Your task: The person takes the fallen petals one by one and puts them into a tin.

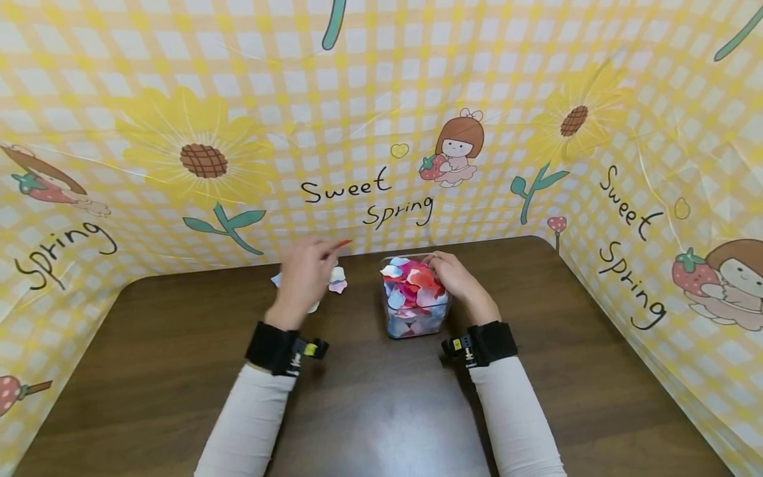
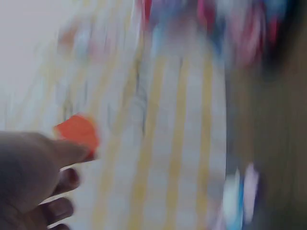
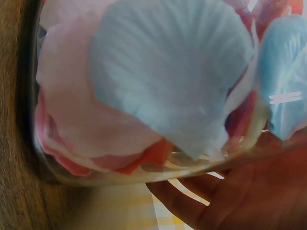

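Note:
My left hand [image 1: 303, 273] is raised over the left part of the table and pinches an orange-red fabric petal [image 2: 79, 133] between thumb and finger. Below it, several pale petals [image 1: 337, 281] lie on the wood, partly hidden by that hand. To the right stands a clear plastic box [image 1: 417, 324], full of pink, red, blue and white petals [image 1: 411, 281]. My right hand [image 1: 454, 275] grips this box at its back right corner; in the right wrist view, fingers [image 3: 180, 203] show behind the see-through wall. The left wrist view is blurred.
A dark brown wooden table [image 1: 381, 411] carries everything. Behind it and along the sides hangs a yellow-and-white checked cloth [image 1: 334, 132] printed with flowers and lettering, close to the table's back edge. Each wrist wears a black camera band [image 1: 271, 348].

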The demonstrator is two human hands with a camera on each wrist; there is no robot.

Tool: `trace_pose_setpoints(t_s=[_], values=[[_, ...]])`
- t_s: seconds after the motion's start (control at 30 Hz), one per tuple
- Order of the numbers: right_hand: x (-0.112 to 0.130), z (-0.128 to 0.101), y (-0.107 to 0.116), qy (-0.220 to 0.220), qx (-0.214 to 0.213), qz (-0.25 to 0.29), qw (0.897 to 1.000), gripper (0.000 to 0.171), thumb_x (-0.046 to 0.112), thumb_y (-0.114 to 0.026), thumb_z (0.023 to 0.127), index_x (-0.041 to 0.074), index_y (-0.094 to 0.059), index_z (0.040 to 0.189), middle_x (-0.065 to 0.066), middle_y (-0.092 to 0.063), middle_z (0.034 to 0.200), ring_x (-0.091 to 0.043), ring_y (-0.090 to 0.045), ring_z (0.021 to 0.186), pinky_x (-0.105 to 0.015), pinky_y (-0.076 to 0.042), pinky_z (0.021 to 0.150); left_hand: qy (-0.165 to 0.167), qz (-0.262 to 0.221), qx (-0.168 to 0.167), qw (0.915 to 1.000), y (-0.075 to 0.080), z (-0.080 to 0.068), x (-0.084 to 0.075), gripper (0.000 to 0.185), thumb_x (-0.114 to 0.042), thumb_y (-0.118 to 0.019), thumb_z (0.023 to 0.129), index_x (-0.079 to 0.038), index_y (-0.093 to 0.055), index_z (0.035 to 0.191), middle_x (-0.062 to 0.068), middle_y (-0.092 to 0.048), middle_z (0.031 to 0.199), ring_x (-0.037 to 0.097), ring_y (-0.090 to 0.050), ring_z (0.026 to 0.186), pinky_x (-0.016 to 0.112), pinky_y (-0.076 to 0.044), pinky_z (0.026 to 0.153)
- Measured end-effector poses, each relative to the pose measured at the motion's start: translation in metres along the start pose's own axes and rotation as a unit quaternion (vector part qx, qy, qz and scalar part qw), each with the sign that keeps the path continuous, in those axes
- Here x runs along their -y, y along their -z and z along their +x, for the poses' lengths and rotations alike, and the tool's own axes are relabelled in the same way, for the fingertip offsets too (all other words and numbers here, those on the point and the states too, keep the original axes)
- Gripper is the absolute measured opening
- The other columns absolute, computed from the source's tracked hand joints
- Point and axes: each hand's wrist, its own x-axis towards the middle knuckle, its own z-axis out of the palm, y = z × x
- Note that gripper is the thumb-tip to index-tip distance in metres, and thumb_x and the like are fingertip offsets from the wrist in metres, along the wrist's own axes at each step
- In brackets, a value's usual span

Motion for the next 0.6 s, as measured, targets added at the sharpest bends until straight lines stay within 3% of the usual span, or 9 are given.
trace_pose_setpoints(t_s=[0.1,0.17,0.27,0.4,0.5,0.6], values=[[0.0,0.001,-0.001,0.004,0.0,-0.001,1.0,0.038,0.011,-0.035,0.103,-0.009,-0.062,0.121,-0.002,-0.042,0.069,-0.018,-0.04,0.065,-0.033,-0.036,0.069,-0.061,0.012,-0.016,0.9979,-0.017,-0.004,-0.04,0.02,-0.017,-0.071,0.097,-0.009,-0.078,0.114,0.007,-0.069,0.09,0.029,-0.061,0.086,0.043,-0.044,0.078],[-0.004,0.004,-0.002,0.012,-0.008,-0.004,1.0,0.039,0.013,-0.036,0.102,-0.008,-0.063,0.12,-0.002,-0.042,0.071,-0.018,-0.04,0.066,-0.033,-0.036,0.069,-0.091,0.02,0.011,0.9956,-0.027,-0.008,-0.061,0.022,-0.018,-0.068,0.099,-0.009,-0.077,0.117,0.005,-0.067,0.09,0.026,-0.057,0.085,0.04,-0.041,0.076],[-0.003,0.004,-0.001,0.015,-0.01,-0.004,1.0,0.039,0.012,-0.036,0.101,-0.009,-0.063,0.119,-0.003,-0.045,0.074,-0.018,-0.043,0.07,-0.032,-0.038,0.071,-0.12,0.025,0.056,0.9909,-0.035,-0.012,-0.073,0.026,-0.018,-0.065,0.102,-0.01,-0.075,0.123,0.003,-0.059,0.087,0.023,-0.05,0.079,0.036,-0.034,0.07],[-0.003,0.005,-0.001,0.014,-0.012,-0.005,1.0,0.039,0.011,-0.036,0.1,-0.01,-0.063,0.118,-0.003,-0.045,0.072,-0.018,-0.045,0.071,-0.031,-0.038,0.071,-0.107,-0.005,0.068,0.9919,-0.025,-0.008,-0.065,0.032,-0.018,-0.063,0.102,-0.007,-0.069,0.132,0.005,-0.062,0.094,0.024,-0.053,0.085,0.038,-0.039,0.077],[-0.003,0.005,-0.001,0.011,-0.013,-0.004,1.0,0.038,0.012,-0.036,0.099,-0.009,-0.063,0.117,-0.003,-0.044,0.071,-0.02,-0.046,0.072,-0.032,-0.037,0.072,-0.065,-0.028,0.044,0.9965,-0.007,-0.002,-0.045,0.031,-0.016,-0.062,0.102,-0.004,-0.069,0.13,0.012,-0.068,0.104,0.031,-0.061,0.096,0.048,-0.045,0.089],[-0.005,0.004,-0.001,0.003,-0.007,-0.01,1.0,0.04,0.014,-0.036,0.101,-0.009,-0.062,0.121,-0.008,-0.049,0.079,-0.023,-0.048,0.079,-0.034,-0.039,0.076,-0.004,-0.015,0.027,0.9995,0.012,0.0,-0.015,0.029,-0.017,-0.062,0.102,-0.002,-0.07,0.126,0.017,-0.069,0.11,0.035,-0.064,0.099,0.052,-0.047,0.088]])
